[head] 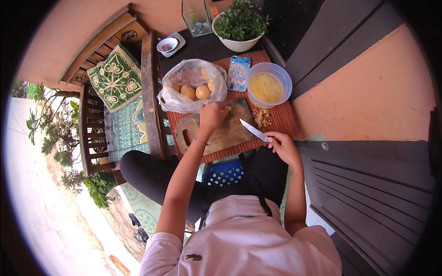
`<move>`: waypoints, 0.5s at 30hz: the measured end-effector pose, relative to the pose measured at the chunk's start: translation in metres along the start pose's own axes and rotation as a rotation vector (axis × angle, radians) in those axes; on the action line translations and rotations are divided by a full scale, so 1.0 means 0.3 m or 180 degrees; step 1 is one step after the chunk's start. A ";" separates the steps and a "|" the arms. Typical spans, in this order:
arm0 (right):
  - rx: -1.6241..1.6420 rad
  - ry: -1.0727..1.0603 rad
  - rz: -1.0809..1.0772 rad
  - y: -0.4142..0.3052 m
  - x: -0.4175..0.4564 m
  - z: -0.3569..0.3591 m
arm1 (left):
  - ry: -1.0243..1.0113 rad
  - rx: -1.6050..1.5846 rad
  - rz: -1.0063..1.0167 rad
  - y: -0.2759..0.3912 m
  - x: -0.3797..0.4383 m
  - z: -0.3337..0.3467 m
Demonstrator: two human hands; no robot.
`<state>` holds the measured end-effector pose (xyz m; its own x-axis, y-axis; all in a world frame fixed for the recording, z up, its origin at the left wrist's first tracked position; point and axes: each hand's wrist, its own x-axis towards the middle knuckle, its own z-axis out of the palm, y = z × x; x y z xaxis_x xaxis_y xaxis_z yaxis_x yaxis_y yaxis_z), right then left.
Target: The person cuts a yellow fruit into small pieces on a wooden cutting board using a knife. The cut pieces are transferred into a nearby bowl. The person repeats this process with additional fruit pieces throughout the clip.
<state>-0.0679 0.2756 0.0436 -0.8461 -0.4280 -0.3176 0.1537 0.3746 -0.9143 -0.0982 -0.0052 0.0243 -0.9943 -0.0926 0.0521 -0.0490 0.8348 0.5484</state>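
Observation:
My right hand [284, 146] grips a kitchen knife [255, 130] by its handle, the blade pointing up and left over the right part of a wooden cutting board [234, 129]. With its fingers curled, my left hand [213, 115] hovers over the board's far edge, close to a clear plastic bag [172, 101]. Whether something small sits at its fingertips is hard to make out. Inside the open bag lie several potatoes [203, 92]. A heap of peelings [262, 117] rests beside the board. Behind it stands a plastic tub [288, 81] of shredded potato [265, 88] in liquid.
An orange-red woven mat [286, 120] lies under these things. A patterned phone [238, 73] is between bag and tub. At the back are a potted plant [241, 24], a glass tank [197, 20] and a small white bowl [167, 45]. A wooden bench [152, 93] stands left.

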 end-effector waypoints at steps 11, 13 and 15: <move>-0.0094 -0.0091 0.0090 -0.006 0.014 0.042 | -0.0077 -0.1223 -0.0568 -0.087 -0.087 -0.020; -0.0087 -0.0094 0.0079 -0.008 0.015 0.050 | -0.0014 -0.1299 -0.0611 -0.098 -0.093 -0.004; -0.0068 -0.0092 0.0093 -0.019 0.015 0.060 | 0.0051 -0.1364 -0.0651 -0.102 -0.095 0.005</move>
<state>-0.0632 0.2567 0.0429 -0.8263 -0.4400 -0.3515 0.1670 0.4045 -0.8991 -0.0686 -0.0272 0.0047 -0.9666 -0.2428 -0.0819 -0.1970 0.4996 0.8436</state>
